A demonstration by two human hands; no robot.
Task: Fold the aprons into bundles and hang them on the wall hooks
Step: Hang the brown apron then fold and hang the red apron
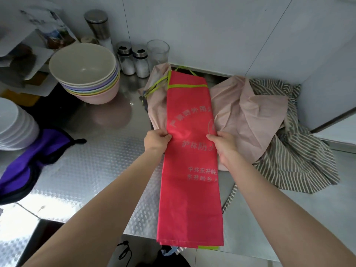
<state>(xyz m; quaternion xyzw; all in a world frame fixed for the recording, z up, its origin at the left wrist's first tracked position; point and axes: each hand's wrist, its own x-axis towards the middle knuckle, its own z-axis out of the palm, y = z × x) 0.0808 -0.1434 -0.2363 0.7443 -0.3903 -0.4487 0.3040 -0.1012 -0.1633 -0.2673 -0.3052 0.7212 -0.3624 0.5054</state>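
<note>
A red apron (189,166) with lime-green trim and pale printed characters lies folded into a long narrow strip on the steel counter, its lower end hanging over the front edge. My left hand (157,140) pinches its left edge about halfway along. My right hand (224,142) grips the right edge at the same height. Under and behind it lies a crumpled pale pink apron (248,120). A grey-and-cream striped apron (294,158) is heaped to the right. A purple apron (28,164) with black edging lies at the left.
Stacked pastel bowls (86,74) stand at the back left, white plates (13,126) at the far left edge. Two shakers (133,60), a glass (158,51) and a steel canister (98,26) line the white wall. The counter's front edge (134,233) runs below my arms.
</note>
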